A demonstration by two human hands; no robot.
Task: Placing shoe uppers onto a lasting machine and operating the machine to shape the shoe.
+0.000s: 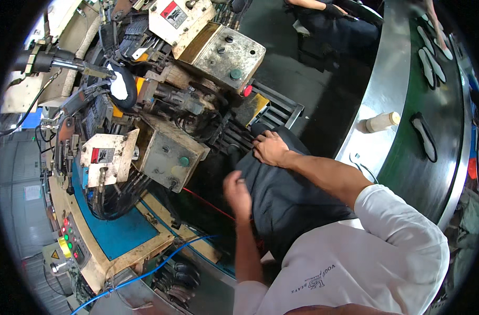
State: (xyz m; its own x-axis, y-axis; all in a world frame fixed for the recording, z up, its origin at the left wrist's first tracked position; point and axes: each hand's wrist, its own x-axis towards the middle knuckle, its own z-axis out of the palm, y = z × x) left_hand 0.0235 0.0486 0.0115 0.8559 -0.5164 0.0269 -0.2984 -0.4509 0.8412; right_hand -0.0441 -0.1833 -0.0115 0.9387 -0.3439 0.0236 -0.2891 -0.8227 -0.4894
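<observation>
The right hand [271,149] rests on the knee of the dark grey, softly creased cloth trousers [281,197], fingers loosely bent over the fabric and grasping nothing visible. The left hand [237,195], blurred, hangs just beside the thigh; it is unclear whether its fingers are clenched or whether it touches the cloth. Nearest to it on the machine side is a boxy grey metal control box [168,160] with a round green button, its paint scuffed and stained. Above it sits a second grimy, cream-grey metal control box [226,55] with a round red knob at its corner. Between cables and worn steel fittings, a rounded dark shoe-like form with a smooth white patch [121,88] sits upper left. Lower left, a flat teal mat [116,228] covers a pale wooden counter [153,251]. At right, a cylindrical cream bottle [382,122] lies on the brushed silver metal counter [373,94], beside a smooth green belt [402,178] carrying a slim, black-rimmed, grey-lined flat shoe [424,137].
</observation>
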